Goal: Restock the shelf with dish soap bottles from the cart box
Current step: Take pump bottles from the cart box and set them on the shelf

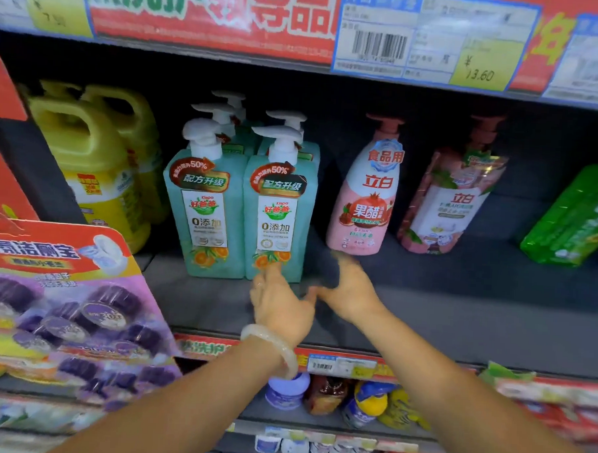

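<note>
Grey shelf, teal bottles, yellow jugs

Two teal dish soap bottles upright at the front of the dark shelf, side by side and touching, white pump heads on top, labels facing out with orange fruit printed near the base. More of the same teal pump bottles lined up directly behind, only tops and shoulders showing. Set between yellow jugs on one side and pink bottles on the other, well back from the shelf's front edge.
</note>
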